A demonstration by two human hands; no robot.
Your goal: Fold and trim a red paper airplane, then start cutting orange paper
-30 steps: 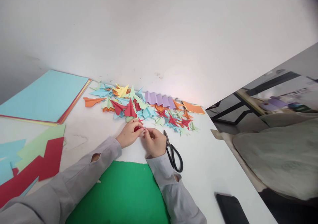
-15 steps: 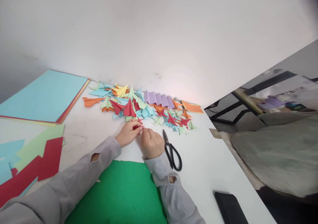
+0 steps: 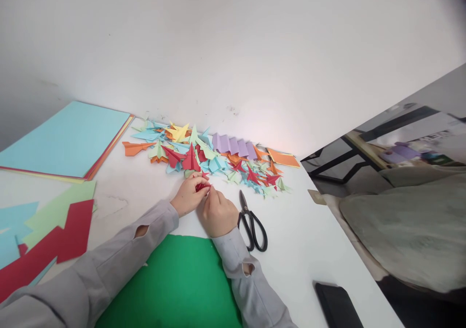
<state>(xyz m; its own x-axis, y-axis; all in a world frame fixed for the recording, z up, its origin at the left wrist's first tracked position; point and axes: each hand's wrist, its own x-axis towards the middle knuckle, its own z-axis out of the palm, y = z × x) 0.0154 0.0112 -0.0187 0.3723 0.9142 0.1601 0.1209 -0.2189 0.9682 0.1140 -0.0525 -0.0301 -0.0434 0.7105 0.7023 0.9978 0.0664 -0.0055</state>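
My left hand (image 3: pixel 187 196) and my right hand (image 3: pixel 217 214) meet over the white table (image 3: pixel 309 240), both pinched on a small red folded paper piece (image 3: pixel 201 187). Only a sliver of the red piece shows between the fingertips. Just beyond the hands lies a pile of folded paper shapes (image 3: pixel 204 155) in red, blue, green, orange, yellow and purple. Black scissors (image 3: pixel 251 223) lie closed on the table right beside my right hand.
A green sheet (image 3: pixel 174 284) lies under my forearms. A stack of coloured sheets (image 3: pixel 65 141) with blue on top sits at the left, cut red, green and blue offcuts (image 3: pixel 43 240) below it. A black phone (image 3: pixel 338 306) lies near the table's right edge.
My right hand has slid left and closer to the left hand, covering more of the red piece. The left hand has hardly moved.
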